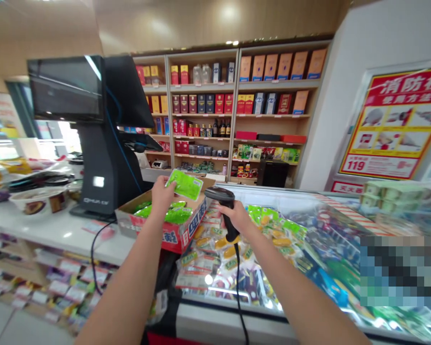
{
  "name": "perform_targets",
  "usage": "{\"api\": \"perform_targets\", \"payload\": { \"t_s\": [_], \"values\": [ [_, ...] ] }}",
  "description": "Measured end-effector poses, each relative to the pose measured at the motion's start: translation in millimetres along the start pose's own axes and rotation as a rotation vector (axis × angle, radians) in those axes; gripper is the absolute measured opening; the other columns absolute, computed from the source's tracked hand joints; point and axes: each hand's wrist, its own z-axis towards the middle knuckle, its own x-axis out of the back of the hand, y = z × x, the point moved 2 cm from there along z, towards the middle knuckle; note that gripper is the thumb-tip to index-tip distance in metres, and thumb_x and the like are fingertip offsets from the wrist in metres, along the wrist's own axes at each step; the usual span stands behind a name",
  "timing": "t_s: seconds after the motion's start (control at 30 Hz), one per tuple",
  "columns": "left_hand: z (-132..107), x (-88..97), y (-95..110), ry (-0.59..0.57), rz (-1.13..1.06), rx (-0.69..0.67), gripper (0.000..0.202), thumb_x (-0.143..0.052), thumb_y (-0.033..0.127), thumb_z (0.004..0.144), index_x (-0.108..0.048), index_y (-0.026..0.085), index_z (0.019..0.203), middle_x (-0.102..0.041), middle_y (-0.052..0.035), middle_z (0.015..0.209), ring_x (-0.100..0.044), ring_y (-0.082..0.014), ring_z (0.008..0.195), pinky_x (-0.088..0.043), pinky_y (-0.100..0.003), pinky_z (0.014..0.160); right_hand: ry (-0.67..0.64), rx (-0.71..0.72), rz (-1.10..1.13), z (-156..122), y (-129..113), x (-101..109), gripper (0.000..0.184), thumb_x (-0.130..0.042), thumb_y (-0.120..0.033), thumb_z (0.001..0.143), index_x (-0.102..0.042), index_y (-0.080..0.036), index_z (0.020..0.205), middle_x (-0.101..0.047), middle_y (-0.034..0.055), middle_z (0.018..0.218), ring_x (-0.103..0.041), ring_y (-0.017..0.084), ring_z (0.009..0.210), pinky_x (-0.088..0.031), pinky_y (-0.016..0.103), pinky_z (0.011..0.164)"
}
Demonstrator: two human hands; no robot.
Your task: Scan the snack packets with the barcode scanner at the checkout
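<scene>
Shop counter [53,230], white-topped, carries a black POS terminal [106,158]; wooden shelves [273,115] of boxed goods and bottles stand behind it. Left hand [163,195] grasps a green packet [184,185] by its near edge, above an open carton [197,215] holding more green packets. Right hand [237,218] is clenched round the handle of a black corded scanner [224,197], its head raised, its cable [237,282] dropping past the chest freezer's rim [233,318]. Yellow-and-green snack packets [215,254] lie heaped in the freezer. Handling note: an edge grip leaves the packet's face uncovered, and a firm handle grip steadies the scanner head. Labels: wall sign [395,122] reads 消防栓, 使用方法 and 119; carton side shows large characters, unclear; packet print too small to read.
</scene>
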Motion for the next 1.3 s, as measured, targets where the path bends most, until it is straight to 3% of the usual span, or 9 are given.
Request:
{"api": "perform_targets", "payload": {
  "t_s": [0.17,0.37,0.53,0.7,0.8,0.93,1.0,1.1,1.3],
  "values": [
    [9.3,-0.2,-17.0,0.047,0.159,0.053,0.022,-0.046,0.022,0.073,-0.066,0.017,0.079,-0.067,-0.0074,0.082,-0.061,-0.0255,0.087,-0.047,-0.037,0.082,-0.035,0.025,0.027,8.5,6.2,-18.1,0.022,-0.064,-0.038,0.066,-0.059,-0.017,0.064,-0.063,0.0013,0.055,-0.055,0.014,0.035,-0.043,0.025,0.034],
    [-4.6,4.1,4.6,0.311,0.29,0.052,0.036,-0.048,0.017,0.072,-0.066,0.018,0.104,-0.052,-0.0187,0.129,-0.048,-0.0379,0.12,-0.039,-0.058,0.094,-0.017,0.002,-0.003,9.1,10.4,-12.1,0.023,-0.063,-0.04,0.066,-0.059,-0.017,0.066,-0.063,0.0014,0.055,-0.056,0.015,0.035,-0.042,0.024,0.034],
    [-19.9,-15.2,39.8,0.318,0.152,-0.156,0.03,-0.048,0.013,0.072,-0.063,0.019,0.097,-0.055,-0.0135,0.123,-0.05,-0.0297,0.12,-0.038,-0.049,0.099,0.043,-0.032,-0.004,5.2,15.9,5.8,0.025,-0.063,-0.041,0.064,-0.059,-0.017,0.063,-0.062,0.0016,0.052,-0.055,0.014,0.035,-0.043,0.024,0.034],
    [-34.2,-66.2,77.2,0.192,-0.062,-0.302,0.022,-0.048,0.011,0.071,-0.061,0.018,0.086,-0.059,-0.0094,0.11,-0.055,-0.0226,0.109,-0.041,-0.037,0.097,0.129,-0.065,-0.017,-8.0,24.3,41.6,0.028,-0.064,-0.042,0.065,-0.059,-0.016,0.057,-0.057,0.0007,0.043,-0.053,0.014,0.033,-0.043,0.025,0.035],
    [-42.3,-102.0,96.4,-0.012,-0.291,-0.267,0.019,-0.045,0.015,0.073,-0.06,0.016,0.084,-0.064,-0.0057,0.089,-0.061,-0.0173,0.085,-0.047,-0.03,0.082,0.183,-0.088,0.004,-18.8,30.5,64.6,0.027,-0.065,-0.042,0.065,-0.059,-0.017,0.056,-0.056,0.0006,0.041,-0.052,0.014,0.033,-0.042,0.025,0.036],
    [-62.4,-123.0,116.5,-0.634,-0.263,-0.292,0.014,-0.05,0.025,0.073,-0.061,0.016,0.071,-0.06,-0.001,0.06,-0.057,-0.0155,0.06,-0.046,-0.025,0.062,0.223,-0.08,0.088,-28.2,42.4,84.5,0.029,-0.067,-0.043,0.064,-0.061,-0.016,0.058,-0.063,0.0032,0.051,-0.053,0.014,0.035,-0.042,0.025,0.037],
    [-80.9,-111.7,115.0,-0.977,0.052,-0.423,0.011,-0.059,0.028,0.068,-0.061,0.018,0.062,-0.058,0.0,0.055,-0.054,-0.0155,0.055,-0.042,-0.025,0.057,0.228,-0.088,0.113,-30.4,47.9,89.5,0.029,-0.067,-0.044,0.064,-0.061,-0.016,0.059,-0.064,0.0037,0.051,-0.052,0.014,0.034,-0.041,0.026,0.036],
    [-115.5,-72.9,92.1,-1.309,0.475,-0.544,0.01,-0.069,0.029,0.06,-0.064,0.022,0.065,-0.065,-0.0005,0.064,-0.056,-0.017,0.057,-0.041,-0.026,0.057,0.235,-0.107,0.086,-32.5,50.8,93.9,0.029,-0.066,-0.044,0.064,-0.06,-0.016,0.057,-0.058,0.002,0.042,-0.051,0.014,0.032,-0.041,0.025,0.035],
    [-170.7,-10.6,22.8,-1.479,0.927,-0.432,0.043,-0.078,0.023,0.046,-0.069,0.021,0.088,-0.071,-0.0113,0.093,-0.066,-0.0337,0.087,-0.049,-0.041,0.077,0.247,-0.115,0.057,-34.0,45.6,99.1,0.029,-0.065,-0.045,0.065,-0.059,-0.017,0.057,-0.056,0.0015,0.039,-0.051,0.014,0.033,-0.041,0.025,0.036]
  ]
}}
